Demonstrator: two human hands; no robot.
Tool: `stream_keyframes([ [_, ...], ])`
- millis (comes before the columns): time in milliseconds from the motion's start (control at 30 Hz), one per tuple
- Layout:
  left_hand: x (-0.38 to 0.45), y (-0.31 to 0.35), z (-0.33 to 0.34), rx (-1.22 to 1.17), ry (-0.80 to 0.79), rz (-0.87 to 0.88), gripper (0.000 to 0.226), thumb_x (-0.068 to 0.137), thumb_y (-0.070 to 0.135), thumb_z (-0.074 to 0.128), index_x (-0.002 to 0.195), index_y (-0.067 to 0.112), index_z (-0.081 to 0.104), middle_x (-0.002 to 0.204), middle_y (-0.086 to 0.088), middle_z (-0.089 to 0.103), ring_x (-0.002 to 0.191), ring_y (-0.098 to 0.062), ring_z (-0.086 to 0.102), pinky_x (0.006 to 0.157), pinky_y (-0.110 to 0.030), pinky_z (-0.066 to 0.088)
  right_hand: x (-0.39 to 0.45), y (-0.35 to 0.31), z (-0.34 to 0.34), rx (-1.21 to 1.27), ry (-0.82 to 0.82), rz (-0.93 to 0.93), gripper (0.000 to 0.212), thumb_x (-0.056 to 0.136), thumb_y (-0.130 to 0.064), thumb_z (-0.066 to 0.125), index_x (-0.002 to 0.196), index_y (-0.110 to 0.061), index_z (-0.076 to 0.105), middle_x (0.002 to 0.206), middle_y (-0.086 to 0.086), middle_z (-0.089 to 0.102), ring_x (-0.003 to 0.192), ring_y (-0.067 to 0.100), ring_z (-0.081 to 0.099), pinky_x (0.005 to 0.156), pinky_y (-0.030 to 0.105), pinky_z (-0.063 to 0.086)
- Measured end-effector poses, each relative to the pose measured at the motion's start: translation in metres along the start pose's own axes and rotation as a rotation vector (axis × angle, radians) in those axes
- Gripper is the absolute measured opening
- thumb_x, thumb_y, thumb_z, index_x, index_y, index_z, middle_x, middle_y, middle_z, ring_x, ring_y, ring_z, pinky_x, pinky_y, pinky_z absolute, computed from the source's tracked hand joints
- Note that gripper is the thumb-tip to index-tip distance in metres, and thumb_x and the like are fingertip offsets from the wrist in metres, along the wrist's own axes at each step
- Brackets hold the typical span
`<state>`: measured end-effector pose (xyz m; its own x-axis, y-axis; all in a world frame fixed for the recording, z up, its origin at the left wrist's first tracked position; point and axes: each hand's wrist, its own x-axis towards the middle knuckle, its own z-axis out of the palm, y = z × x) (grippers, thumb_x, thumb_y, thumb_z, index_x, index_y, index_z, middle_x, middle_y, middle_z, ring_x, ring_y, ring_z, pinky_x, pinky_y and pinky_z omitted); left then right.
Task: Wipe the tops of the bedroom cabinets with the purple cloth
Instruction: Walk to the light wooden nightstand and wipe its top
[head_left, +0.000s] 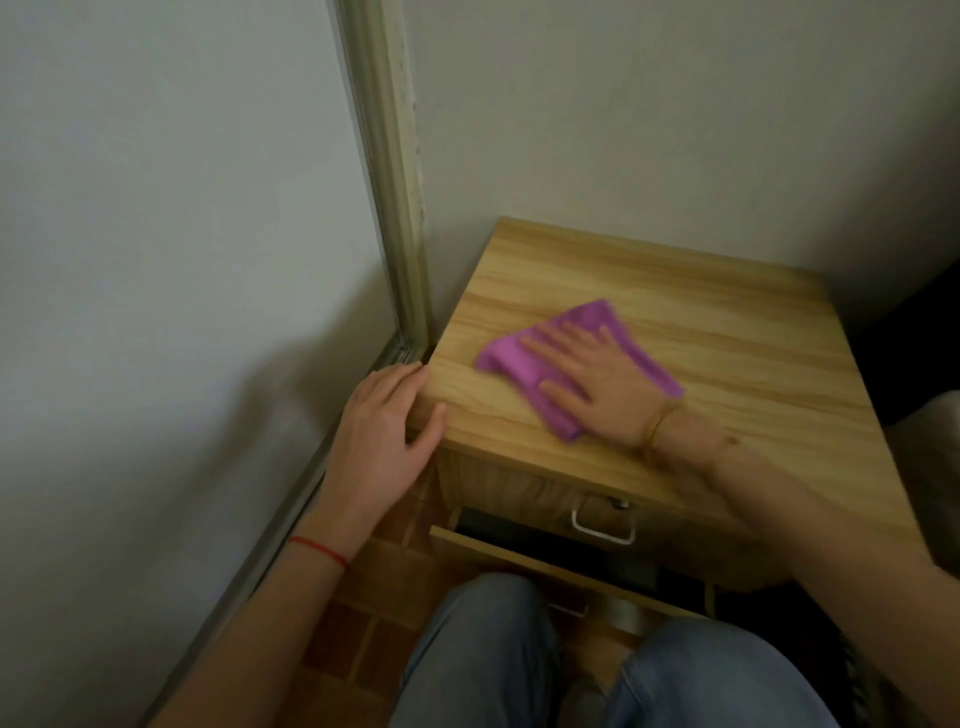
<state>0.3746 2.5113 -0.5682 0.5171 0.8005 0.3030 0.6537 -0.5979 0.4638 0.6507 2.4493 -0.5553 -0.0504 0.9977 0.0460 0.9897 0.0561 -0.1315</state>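
The purple cloth (566, 358), judged soft, light and bunch-prone, is being pressed flat under the right hand (597, 379), fingers spread, best held by palm pressure. The cabinet (727, 332) edge is being touched by the left hand (387, 415), relaxed, empty.

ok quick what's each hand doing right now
Left hand: open, resting on the cabinet's left front corner.
Right hand: open, fingers straight, pressing the purple cloth flat on the top.

the right hand (592, 379) lies flat, palm down, with fingers straight and spread (a thin band sits on its wrist). the left hand (387, 421) is relaxed, fingers together, thumb apart, forearm reaching forward, a red string at the wrist.
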Motion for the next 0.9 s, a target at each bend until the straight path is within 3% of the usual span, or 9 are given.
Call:
stream_keyframes([
  [67, 0.003, 0.004, -0.002, 0.018, 0.003, 0.016, 0.048, 0.096, 0.038, 0.052, 0.139, 0.016, 0.051, 0.144, -0.001, 0.048, 0.135, -0.017, 0.038, 0.117, -0.035, 0.023, 0.007, 0.038, -0.007, -0.029, 0.0, 0.222, 0.061, 0.092, -0.058, 0.018, 0.149, -0.038, 0.011, 0.159, -0.003, 0.014, 0.146, 0.021, 0.009, 0.118, 0.045, 0.0],
  [133, 0.008, 0.01, -0.002, 0.027, 0.008, 0.05, 0.048, 0.094, 0.034, 0.055, 0.138, 0.015, 0.051, 0.143, -0.002, 0.049, 0.135, -0.017, 0.039, 0.116, -0.033, 0.021, 0.011, 0.048, -0.008, -0.041, 0.007, 0.315, 0.061, 0.092, -0.058, 0.018, 0.149, -0.037, 0.012, 0.159, -0.002, 0.014, 0.146, 0.023, 0.01, 0.117, 0.046, 0.0],
  [367, 0.04, 0.032, 0.007, 0.032, 0.015, 0.1, 0.045, 0.09, 0.028, 0.06, 0.13, 0.008, 0.058, 0.134, -0.008, 0.057, 0.126, -0.023, 0.049, 0.112, -0.035, 0.031, -0.043, -0.029, 0.001, 0.018, 0.015, -0.011, 0.061, 0.092, -0.06, 0.013, 0.149, -0.04, 0.009, 0.158, -0.01, 0.01, 0.144, 0.011, 0.006, 0.118, 0.042, -0.003],
  [433, 0.049, 0.037, 0.013, 0.026, 0.002, 0.109, 0.046, 0.089, 0.029, 0.059, 0.129, 0.007, 0.059, 0.133, -0.009, 0.057, 0.125, -0.025, 0.05, 0.111, -0.037, 0.034, -0.047, -0.006, -0.002, 0.02, 0.013, 0.025, 0.061, 0.092, -0.061, 0.015, 0.149, -0.04, 0.009, 0.158, -0.009, 0.01, 0.145, 0.011, 0.006, 0.118, 0.04, -0.003],
  [600, 0.067, 0.049, 0.022, 0.082, -0.052, 0.126, 0.05, 0.09, 0.033, 0.058, 0.132, 0.008, 0.056, 0.136, -0.01, 0.054, 0.128, -0.027, 0.047, 0.113, -0.037, 0.03, -0.002, 0.063, -0.013, -0.043, 0.024, 0.408, 0.063, 0.09, -0.058, 0.018, 0.149, -0.036, 0.013, 0.158, 0.0, 0.016, 0.145, 0.023, 0.012, 0.117, 0.045, 0.001],
  [800, 0.077, 0.049, 0.032, 0.102, -0.102, 0.118, 0.052, 0.089, 0.039, 0.052, 0.13, 0.007, 0.057, 0.134, -0.01, 0.056, 0.125, -0.026, 0.049, 0.111, -0.039, 0.034, -0.011, 0.008, 0.0, -0.006, 0.055, 0.121, 0.061, 0.092, -0.058, 0.015, 0.149, -0.038, 0.014, 0.158, -0.005, 0.015, 0.145, 0.018, 0.011, 0.119, 0.044, 0.002],
  [900, 0.075, 0.049, 0.033, 0.097, -0.098, 0.113, 0.051, 0.092, 0.039, 0.052, 0.134, 0.01, 0.055, 0.137, -0.006, 0.053, 0.13, -0.022, 0.044, 0.113, -0.033, 0.029, -0.011, 0.048, -0.005, -0.023, 0.074, 0.212, 0.069, 0.085, -0.064, 0.008, 0.149, -0.038, 0.015, 0.158, -0.002, 0.018, 0.145, 0.02, 0.014, 0.118, 0.045, 0.003],
])
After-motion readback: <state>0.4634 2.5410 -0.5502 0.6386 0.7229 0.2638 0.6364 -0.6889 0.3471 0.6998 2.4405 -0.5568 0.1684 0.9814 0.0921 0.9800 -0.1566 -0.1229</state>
